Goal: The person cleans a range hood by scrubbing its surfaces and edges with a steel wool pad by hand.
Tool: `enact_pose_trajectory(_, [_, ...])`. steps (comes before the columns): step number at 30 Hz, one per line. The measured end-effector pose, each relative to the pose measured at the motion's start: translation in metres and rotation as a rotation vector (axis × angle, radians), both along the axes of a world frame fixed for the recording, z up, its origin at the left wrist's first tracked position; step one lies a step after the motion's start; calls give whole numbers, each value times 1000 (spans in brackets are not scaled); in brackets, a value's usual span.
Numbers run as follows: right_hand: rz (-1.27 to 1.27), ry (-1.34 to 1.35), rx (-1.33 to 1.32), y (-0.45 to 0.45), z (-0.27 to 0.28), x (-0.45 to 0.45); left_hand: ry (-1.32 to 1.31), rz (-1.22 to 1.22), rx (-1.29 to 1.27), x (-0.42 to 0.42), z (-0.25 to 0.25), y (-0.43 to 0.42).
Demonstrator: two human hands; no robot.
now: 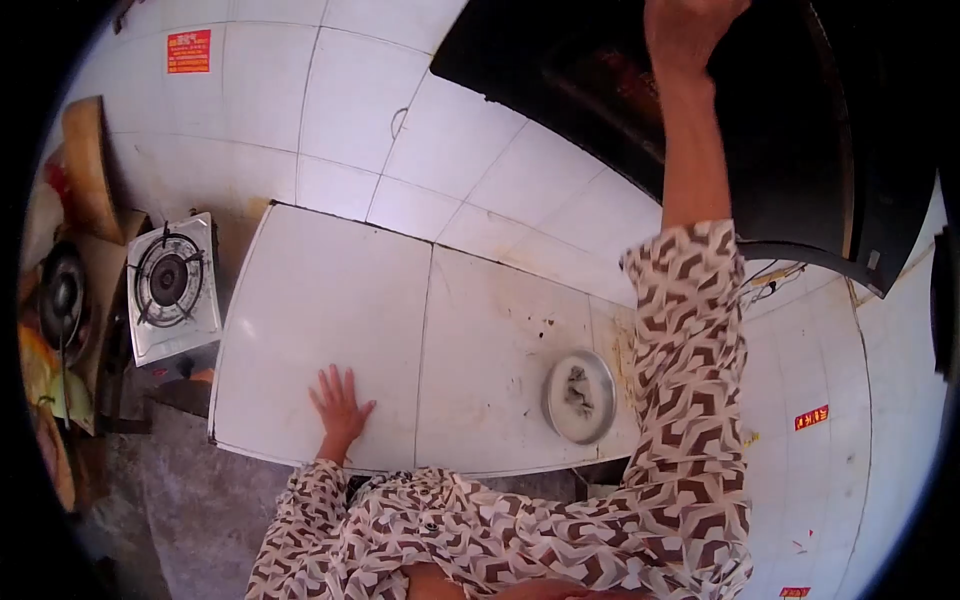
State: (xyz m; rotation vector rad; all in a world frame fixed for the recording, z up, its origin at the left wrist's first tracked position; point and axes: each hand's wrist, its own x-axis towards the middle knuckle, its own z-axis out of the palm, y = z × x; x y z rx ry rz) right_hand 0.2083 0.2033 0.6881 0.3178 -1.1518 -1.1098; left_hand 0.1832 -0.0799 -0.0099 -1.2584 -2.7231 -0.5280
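My left hand (341, 408) lies flat on the white tiled counter (330, 290), fingers spread, with nothing in it. My right arm stretches up in front of the black range hood (780, 130). At the top edge of the view my right hand (692, 30) is partly cut off, so its fingers are hidden and I cannot tell whether it holds anything. On the right part of the counter, beside my right sleeve, sits a round metal bowl (553, 400) with a dark patch inside. Brown stains mark the tiles around it.
Left of the counter stands a single-burner gas stove (205, 300). Beyond it are a dark pan (62, 290) and a wooden board (88, 165) leaning on the wall. A cable (768, 285) hangs below the hood. Red stickers (188, 51) are on the tiled walls.
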Motion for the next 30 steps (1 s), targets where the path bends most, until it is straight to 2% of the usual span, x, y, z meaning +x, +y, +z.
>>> enact_pose_trajectory(2, [26,-12,-81,19,-29,-8,-78,0,-48,-1,1,0])
enact_pose_trajectory(3, [189,-180,-474,27,-54,-13,-117,6,-69,-2,3,1])
enact_pose_trajectory(4, [151,-253,-431,44,-73,-17,-123,2,-64,-4,3,1])
enact_pose_trajectory(6, [-105,-410,-262,74,-126,-26,-139,-9,-56,-4,2,-1])
enact_pose_trajectory(8, [-249,-546,-350,105,-181,-31,-213,-4,-134,-4,11,0])
enact_pose_trajectory(10, [-355,-575,-276,96,-157,-21,-240,6,-184,-6,16,-3])
enact_pose_trajectory(11, [-314,-523,-255,83,-131,-15,-233,10,-190,-6,17,-1])
enact_pose_trajectory(12, [-286,-310,-205,68,-103,-8,-229,13,-196,-5,17,2])
enact_pose_trajectory(14, [-2,-128,-170,11,-46,0,-149,14,-158,-2,5,1])
enact_pose_trajectory(16, [360,-152,-448,25,-63,-19,-113,14,-129,-4,1,2])
enact_pose_trajectory(18, [55,-461,-828,34,-104,-20,-132,11,-118,-4,2,0])
enact_pose_trajectory(20, [-71,-397,-336,93,-161,-37,-147,2,-128,-5,4,0])
enact_pose_trajectory(22, [-136,-457,-426,98,-205,-42,-143,1,-122,-8,3,0])
enact_pose_trajectory(25, [-305,-705,-701,91,-240,-36,-140,-19,-124,-9,-5,-1])
enact_pose_trajectory(28, [95,-902,-1310,84,-264,-12,-237,-21,-168,-14,4,4])
enact_pose_trajectory(30, [582,-899,-1896,60,-272,16,-373,-33,-233,-16,27,6])
